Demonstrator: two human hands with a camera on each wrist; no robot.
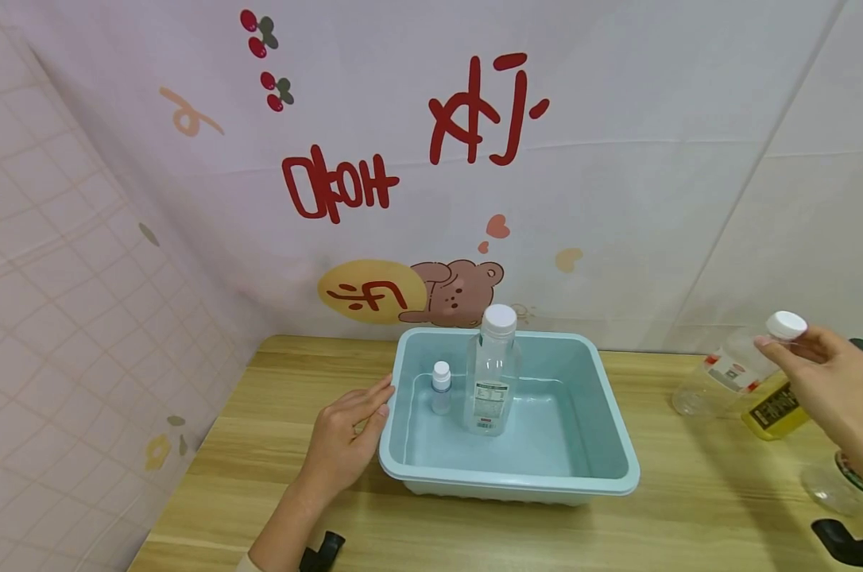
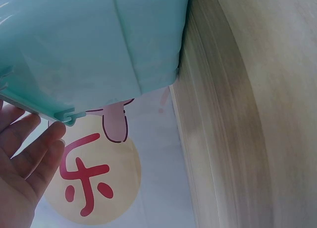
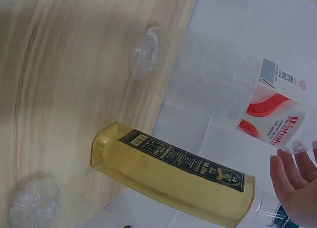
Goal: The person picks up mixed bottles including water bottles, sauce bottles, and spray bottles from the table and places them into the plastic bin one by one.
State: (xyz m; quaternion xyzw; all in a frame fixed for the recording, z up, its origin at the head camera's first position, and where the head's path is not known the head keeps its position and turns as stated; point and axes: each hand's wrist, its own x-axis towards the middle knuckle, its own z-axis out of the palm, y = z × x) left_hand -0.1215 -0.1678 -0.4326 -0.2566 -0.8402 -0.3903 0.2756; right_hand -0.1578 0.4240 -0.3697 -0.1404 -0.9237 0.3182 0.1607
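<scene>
- While two containers, a white-capped square bottle (image 1: 490, 401) and a small white-capped bottle (image 1: 441, 395), stand upright inside the light-blue plastic basin (image 1: 510, 481), three others stand outside it, so the loading appears partly done.
- Outstanding items, by that judgement: the Wahaha water bottle (image 3: 218, 84), the bottle of yellow liquid (image 3: 173, 173) and the clear jar (image 1: 821, 485), all on the tabletop (image 1: 245, 445) side right of the basin.
- Right hand (image 1: 832, 385): pinches the water bottle at its white cap, beside the bottle of yellow liquid.
- Left hand (image 1: 347, 433): extended fingers rest against the basin's left rim without clasping it.
- Lift status: cannot be determined; the water bottle leans in the head view, but the lens may cause this.
- Obstructions: the right wrist covers part of the jar, and the right hand hides the neck of the bottle of yellow liquid.
- Limits: the right wrist view crops the jar and leaves the water bottle's cap out of sight; small label print is illegible.
</scene>
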